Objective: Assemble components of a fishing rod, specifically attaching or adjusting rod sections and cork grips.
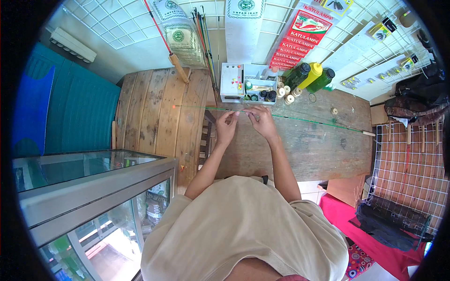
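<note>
A thin green fishing rod [309,120] lies crosswise over the workbench, with a pale butt end at the right and a small orange dot near its left tip. My left hand [226,127] pinches it between thumb and forefinger, the other fingers curled. Just to the right, my right hand [263,122] grips the same rod with its fingertips, the fingers bent over it. The two pinches are a short gap apart. Whether a fine thread runs between the fingertips is too small to tell.
Behind my hands stands a white organizer box [255,84] with small jars. Beside it are wooden spools [289,99], green bottles [321,80] and a yellow bottle [311,77]. A red rod with a wooden handle [178,68] leans at the left. A glass cabinet [103,180] stands near left.
</note>
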`<act>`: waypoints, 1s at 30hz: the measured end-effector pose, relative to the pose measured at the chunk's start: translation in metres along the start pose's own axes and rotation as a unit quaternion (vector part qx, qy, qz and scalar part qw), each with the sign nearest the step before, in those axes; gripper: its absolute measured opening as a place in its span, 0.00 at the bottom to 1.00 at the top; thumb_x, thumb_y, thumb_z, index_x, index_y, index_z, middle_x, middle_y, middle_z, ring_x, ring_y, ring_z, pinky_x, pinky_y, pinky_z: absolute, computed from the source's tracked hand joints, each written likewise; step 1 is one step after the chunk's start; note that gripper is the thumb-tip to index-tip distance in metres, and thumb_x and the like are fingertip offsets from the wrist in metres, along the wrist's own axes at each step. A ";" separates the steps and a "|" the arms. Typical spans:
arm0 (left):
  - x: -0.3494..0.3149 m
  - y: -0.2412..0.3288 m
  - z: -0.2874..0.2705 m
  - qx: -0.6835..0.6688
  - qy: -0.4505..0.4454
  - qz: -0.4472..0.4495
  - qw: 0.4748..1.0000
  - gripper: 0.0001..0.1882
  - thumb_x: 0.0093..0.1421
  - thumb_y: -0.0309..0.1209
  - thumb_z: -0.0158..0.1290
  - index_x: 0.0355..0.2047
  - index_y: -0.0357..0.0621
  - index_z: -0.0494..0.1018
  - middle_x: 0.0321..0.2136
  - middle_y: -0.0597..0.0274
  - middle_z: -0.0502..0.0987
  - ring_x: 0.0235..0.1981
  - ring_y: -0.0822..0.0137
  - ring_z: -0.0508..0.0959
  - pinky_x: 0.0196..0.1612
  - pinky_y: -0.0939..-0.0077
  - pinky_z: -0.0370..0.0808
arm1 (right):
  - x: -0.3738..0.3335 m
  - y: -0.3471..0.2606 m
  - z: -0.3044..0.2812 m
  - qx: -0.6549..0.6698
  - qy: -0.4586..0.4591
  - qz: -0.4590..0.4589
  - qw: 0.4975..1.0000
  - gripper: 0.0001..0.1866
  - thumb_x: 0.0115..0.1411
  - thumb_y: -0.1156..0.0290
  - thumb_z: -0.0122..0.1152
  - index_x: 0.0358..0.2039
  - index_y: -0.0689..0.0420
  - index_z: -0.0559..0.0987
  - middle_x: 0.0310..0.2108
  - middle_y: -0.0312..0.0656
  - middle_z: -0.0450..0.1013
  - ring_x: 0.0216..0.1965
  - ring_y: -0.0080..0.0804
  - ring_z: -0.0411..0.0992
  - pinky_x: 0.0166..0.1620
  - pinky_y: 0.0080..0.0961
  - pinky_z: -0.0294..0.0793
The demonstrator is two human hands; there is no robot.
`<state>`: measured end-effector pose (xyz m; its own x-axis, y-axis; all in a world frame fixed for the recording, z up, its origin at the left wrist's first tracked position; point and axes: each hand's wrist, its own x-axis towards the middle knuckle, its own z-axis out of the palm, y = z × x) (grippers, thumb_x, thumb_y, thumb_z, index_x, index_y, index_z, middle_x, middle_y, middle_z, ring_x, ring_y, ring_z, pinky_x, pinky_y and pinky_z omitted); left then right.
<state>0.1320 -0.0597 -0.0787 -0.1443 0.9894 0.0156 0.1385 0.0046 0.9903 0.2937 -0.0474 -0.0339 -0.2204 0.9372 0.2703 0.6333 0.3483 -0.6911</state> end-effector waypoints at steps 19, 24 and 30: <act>-0.007 0.024 0.004 -0.135 0.227 0.077 0.961 0.12 0.64 0.37 0.52 0.40 0.41 0.69 0.28 0.70 0.70 0.28 0.80 0.66 0.30 0.85 0.64 | -0.011 -0.008 -0.021 -0.066 0.125 -0.033 0.989 0.10 0.52 0.78 0.59 0.36 0.53 0.82 0.34 0.36 0.77 0.38 0.35 0.71 0.42 0.32 0.62; -0.012 0.039 0.009 -0.143 0.071 0.021 0.987 0.13 0.63 0.37 0.54 0.40 0.40 0.71 0.32 0.69 0.74 0.28 0.80 0.68 0.30 0.84 0.65 | -0.010 -0.018 -0.019 -0.041 0.104 -0.042 0.993 0.10 0.55 0.77 0.59 0.37 0.53 0.82 0.36 0.36 0.77 0.39 0.33 0.72 0.43 0.29 0.63; -0.010 0.033 0.002 -0.147 0.029 -0.020 0.989 0.14 0.62 0.38 0.55 0.39 0.38 0.72 0.37 0.65 0.78 0.38 0.77 0.76 0.33 0.86 0.68 | -0.011 -0.035 -0.019 -0.019 0.119 -0.074 0.990 0.11 0.53 0.76 0.61 0.39 0.54 0.80 0.36 0.38 0.76 0.40 0.37 0.70 0.44 0.33 0.64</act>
<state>0.1400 -0.0695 -0.0461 -0.2019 0.9791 -0.0252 -0.1575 -0.0071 0.9875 0.2884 -0.0703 -0.0002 -0.1344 0.8434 0.5201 0.6360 0.4760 -0.6075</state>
